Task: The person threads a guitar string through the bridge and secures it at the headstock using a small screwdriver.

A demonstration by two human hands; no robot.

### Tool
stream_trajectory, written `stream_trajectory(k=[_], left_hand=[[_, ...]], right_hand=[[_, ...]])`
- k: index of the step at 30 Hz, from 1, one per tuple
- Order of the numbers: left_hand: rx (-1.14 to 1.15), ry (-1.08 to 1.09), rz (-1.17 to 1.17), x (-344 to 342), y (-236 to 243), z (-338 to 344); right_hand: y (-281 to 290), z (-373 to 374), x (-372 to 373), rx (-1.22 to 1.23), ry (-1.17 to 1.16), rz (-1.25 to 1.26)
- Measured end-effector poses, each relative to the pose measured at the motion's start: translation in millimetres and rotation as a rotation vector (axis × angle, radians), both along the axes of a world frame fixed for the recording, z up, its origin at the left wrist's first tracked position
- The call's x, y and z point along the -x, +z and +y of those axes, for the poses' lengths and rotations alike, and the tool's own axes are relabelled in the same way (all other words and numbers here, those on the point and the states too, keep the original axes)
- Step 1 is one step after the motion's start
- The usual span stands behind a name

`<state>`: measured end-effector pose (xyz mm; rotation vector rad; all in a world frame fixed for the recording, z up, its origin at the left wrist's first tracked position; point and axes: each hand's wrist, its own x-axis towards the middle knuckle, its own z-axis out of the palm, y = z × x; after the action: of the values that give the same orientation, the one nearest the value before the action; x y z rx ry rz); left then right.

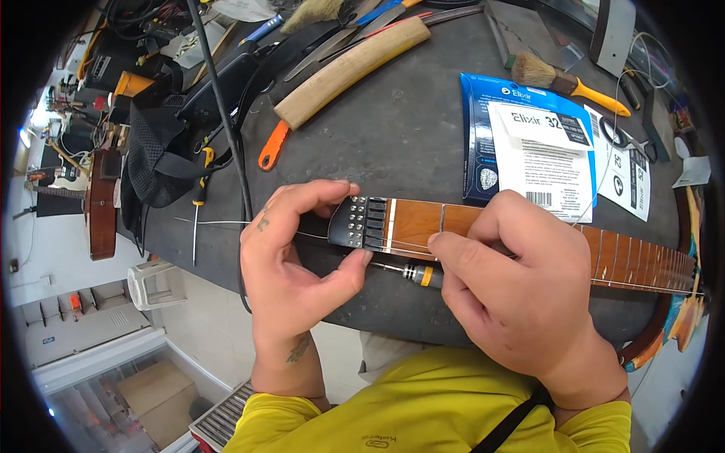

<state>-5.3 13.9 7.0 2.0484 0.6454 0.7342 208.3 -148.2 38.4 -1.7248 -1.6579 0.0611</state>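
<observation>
A headless guitar neck [414, 223] with a wooden fretboard lies across the workbench, its body at the far right. At its left end sits a black headpiece [349, 225] with rows of small screws. My left hand [291, 264] spans this headpiece, thumb on the near edge and fingertips at the far edge. Close to the first frets, my right hand [521, 279] pinches a thin guitar string over the near side of the fretboard. The string's loose end [310, 235] sticks out left past the headpiece. Below the neck, a screwdriver [421, 275] is partly covered by my right hand.
Beyond the neck lie a blue string packet [474, 143] with white papers, a yellow-handled brush [596, 97] and a curved wooden block [355, 72]. A black cable [226, 121] runs down on the left, near another screwdriver [201, 189]. Tools crowd the far edge.
</observation>
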Motion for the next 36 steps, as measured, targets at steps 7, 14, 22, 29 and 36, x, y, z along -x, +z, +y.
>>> stream_trajectory(k=[7, 14, 22, 29, 36], left_hand=[[-0.035, -0.004, -0.023, 1, 0, 0], [0.012, 0.074, -0.104, -6, -2, -5], [0.047, 0.085, -0.138, -9, -1, -8], [0.036, 0.085, -0.132, -8, -2, -6], [0.004, 0.009, -0.067, -2, -4, -4]], right_hand=[[0, 0, 1, 0.062, 0.004, 0.045], [0, 1, 1, 0.071, 0.013, 0.02], [-3, -1, 2, 0.095, -0.035, 0.128], [-1, 2, 3, 0.097, -0.025, 0.135], [7, 5, 2, 0.132, 0.006, 0.073]])
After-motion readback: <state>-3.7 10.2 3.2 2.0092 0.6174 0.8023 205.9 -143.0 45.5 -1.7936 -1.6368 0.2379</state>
